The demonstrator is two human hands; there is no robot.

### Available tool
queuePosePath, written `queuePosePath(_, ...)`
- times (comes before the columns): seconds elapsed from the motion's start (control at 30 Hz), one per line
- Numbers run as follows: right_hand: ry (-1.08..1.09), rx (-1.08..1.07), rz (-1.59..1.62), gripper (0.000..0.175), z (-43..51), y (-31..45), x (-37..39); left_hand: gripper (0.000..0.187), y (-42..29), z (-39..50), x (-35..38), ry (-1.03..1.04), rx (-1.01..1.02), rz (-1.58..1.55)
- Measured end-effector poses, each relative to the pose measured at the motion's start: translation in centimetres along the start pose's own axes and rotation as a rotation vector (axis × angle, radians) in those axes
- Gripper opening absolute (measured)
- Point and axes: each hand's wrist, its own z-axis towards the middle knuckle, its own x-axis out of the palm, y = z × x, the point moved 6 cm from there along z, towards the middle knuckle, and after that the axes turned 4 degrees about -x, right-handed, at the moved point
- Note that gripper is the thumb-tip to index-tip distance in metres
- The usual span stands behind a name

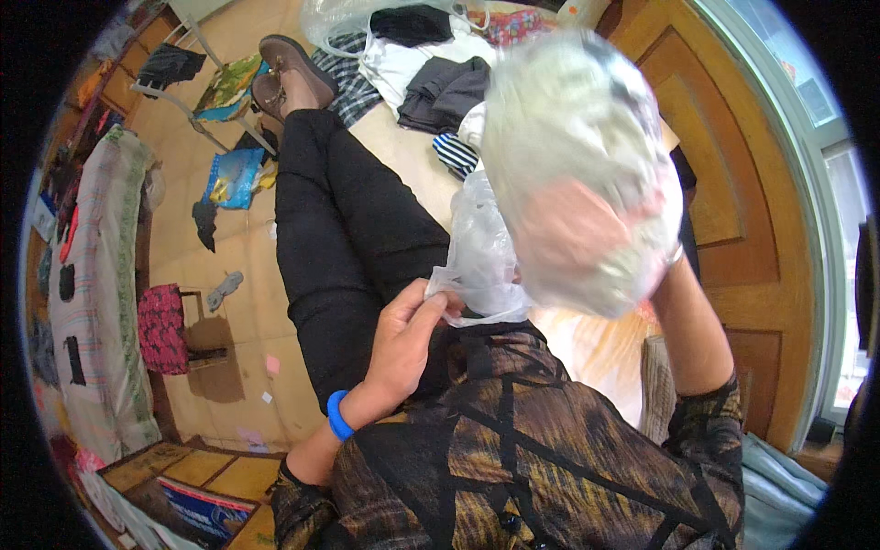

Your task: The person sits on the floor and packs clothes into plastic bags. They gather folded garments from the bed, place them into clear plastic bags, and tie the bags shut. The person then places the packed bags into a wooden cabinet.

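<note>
My left hand (412,330), with a blue band on the wrist, pinches the rim of a thin translucent plastic bag (485,240) over my lap. On the right, a large stuffed clear bag (584,179), blurred, shows white and pink cloth inside. Behind this bundle my right hand is hidden; only the wrist and forearm show, so its hold cannot be seen. Folded dark clothing (443,93), a striped navy and white cloth (455,154) and a white garment (388,65) lie ahead on the pale surface.
A wooden panelled door (715,185) stands close on my right. To the left are a metal-framed chair (199,117) with cloth on it, a blue printed bag (236,180) on the tiled floor, a stool with a red patterned cover (162,330) and a cloth-covered long seat (103,295).
</note>
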Motion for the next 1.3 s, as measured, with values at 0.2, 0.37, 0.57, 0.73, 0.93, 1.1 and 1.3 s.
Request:
queuePosePath(0.2,-0.188,0.240,0.116,0.065,-9.2,-9.1,-5.0,0.030,-6.0,0.9,2.2,0.227,-0.017,-0.406)
queuePosePath(0.37,-0.031,0.037,0.024,0.057,-9.7,-6.8,3.5,0.050,-16.1,3.3,5.5,0.295,0.204,-0.132)
queuePosePath(0.57,0.117,-0.106,-0.042,0.056,-8.7,-3.5,11.2,0.067,-25.8,0.8,7.6,0.358,0.503,0.122)
queuePosePath(0.73,0.190,-0.048,-0.007,0.056,-7.4,-5.0,13.3,0.056,-29.2,-2.1,4.6,0.462,0.320,-0.091)
queuePosePath(0.93,0.287,0.128,0.106,0.056,-5.0,-9.6,14.8,0.070,-29.8,-4.1,2.8,0.283,0.452,0.322)
queuePosePath(1.1,0.334,0.289,0.085,0.056,-5.5,-13.5,17.6,0.084,-28.9,-6.0,2.9,0.240,0.366,0.489)
queuePosePath(1.3,0.437,0.381,0.644,0.048,0.6,-12.9,20.5,0.078,-27.3,-9.4,0.7,0.317,0.200,0.423)
